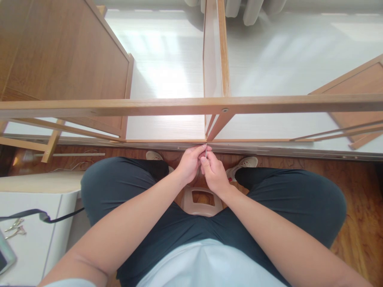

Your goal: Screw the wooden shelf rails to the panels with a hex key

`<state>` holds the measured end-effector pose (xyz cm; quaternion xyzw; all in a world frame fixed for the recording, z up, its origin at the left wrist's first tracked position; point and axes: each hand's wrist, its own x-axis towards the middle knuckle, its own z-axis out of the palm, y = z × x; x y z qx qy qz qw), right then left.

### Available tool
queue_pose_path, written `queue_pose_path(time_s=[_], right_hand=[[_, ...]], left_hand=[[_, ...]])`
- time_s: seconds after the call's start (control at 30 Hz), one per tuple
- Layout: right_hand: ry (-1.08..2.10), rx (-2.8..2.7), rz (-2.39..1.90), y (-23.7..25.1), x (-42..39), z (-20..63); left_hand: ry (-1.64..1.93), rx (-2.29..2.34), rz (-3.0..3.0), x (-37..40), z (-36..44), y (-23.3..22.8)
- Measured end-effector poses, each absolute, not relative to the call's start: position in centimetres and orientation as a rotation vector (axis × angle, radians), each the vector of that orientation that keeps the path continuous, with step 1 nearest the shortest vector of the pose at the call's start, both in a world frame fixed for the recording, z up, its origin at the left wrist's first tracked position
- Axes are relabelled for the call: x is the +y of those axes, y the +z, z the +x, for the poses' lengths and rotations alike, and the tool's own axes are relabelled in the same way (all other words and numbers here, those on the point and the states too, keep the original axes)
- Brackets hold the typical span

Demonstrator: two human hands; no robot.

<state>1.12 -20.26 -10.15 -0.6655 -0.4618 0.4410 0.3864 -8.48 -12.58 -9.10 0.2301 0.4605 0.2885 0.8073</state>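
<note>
Seated on a small stool [202, 203], the person brings both hands together just below the lower edge of the wooden shelf frame [191, 105]. The left hand [189, 162] and right hand [214, 172] touch each other, each pinching a thin metal pin [206, 151] that stands upright at the frame's edge, beneath the middle divider panel [223, 52]. To the left stands a white bench [32, 223].

Bright daylight glare on white panels [167, 71]; fisheye-bent edges.
</note>
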Motion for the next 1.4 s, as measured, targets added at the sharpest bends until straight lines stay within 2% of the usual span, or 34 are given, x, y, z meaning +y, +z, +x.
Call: queue_pose_path(time_s=[1.4], right_hand=[[1.164, -1.125, -1.581, -10.58, -20.51, 1.11]], left_hand=[[0.557, 0.935, 0.524, -12.76, -8.72, -9.29]])
